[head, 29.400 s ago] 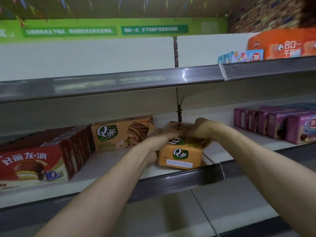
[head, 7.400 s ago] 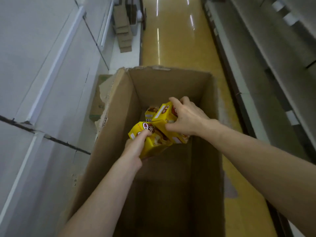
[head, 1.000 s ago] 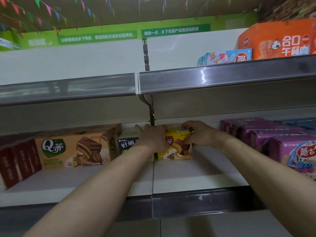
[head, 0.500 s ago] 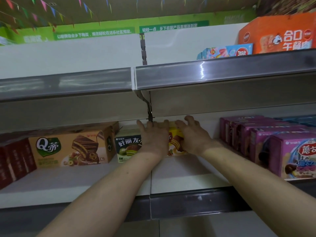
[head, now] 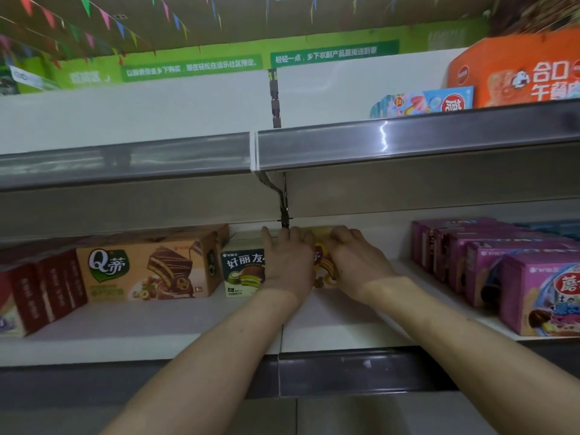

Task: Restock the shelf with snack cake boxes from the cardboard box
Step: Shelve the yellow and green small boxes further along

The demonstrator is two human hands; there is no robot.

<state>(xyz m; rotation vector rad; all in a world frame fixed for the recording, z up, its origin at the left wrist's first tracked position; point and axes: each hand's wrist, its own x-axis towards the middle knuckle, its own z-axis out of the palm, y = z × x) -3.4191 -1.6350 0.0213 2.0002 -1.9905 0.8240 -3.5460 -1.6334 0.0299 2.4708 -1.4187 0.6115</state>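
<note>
Yellow snack cake box [head: 323, 268] at shelf [head: 329, 321] back; left hand [head: 287, 265] and right hand [head: 354, 262] flat against it, fingers straight, gripping nothing.

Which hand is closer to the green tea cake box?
Left. The left hand overlaps the green tea cake box at its right edge; the right hand is farther right, on the yellow snack cake box.
</note>
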